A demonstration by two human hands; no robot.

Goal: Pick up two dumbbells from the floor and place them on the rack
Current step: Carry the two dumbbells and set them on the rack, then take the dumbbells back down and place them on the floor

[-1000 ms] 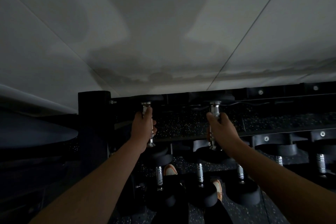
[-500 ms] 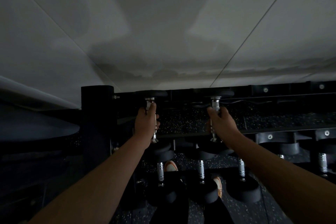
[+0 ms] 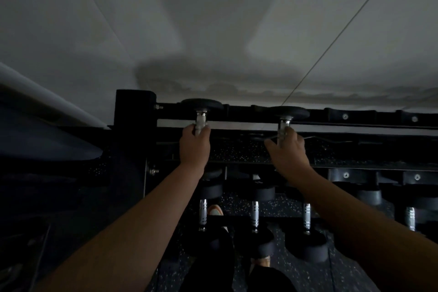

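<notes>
The scene is dim. My left hand (image 3: pixel 194 147) grips the chrome handle of a black dumbbell (image 3: pixel 202 105), whose far head sits at the rear rail of the black rack's (image 3: pixel 369 116) top tier. My right hand (image 3: pixel 288 152) is wrapped around the handle of a second dumbbell (image 3: pixel 288 112) a little to the right, its far head also at the rear rail. Both handles point away from me. The near heads of both dumbbells are hidden behind my hands and wrists.
The rack's lower tier holds several black dumbbells with chrome handles (image 3: pixel 254 211). A thick black upright post (image 3: pixel 132 130) bounds the rack on the left. A grey wall (image 3: pixel 213 31) rises behind it. My shoes (image 3: pixel 214 210) show on the speckled floor below.
Both hands have pushed the dumbbells further back and up onto the top tier; the far heads now reach the rear rail. The view has closed in on the rack.
</notes>
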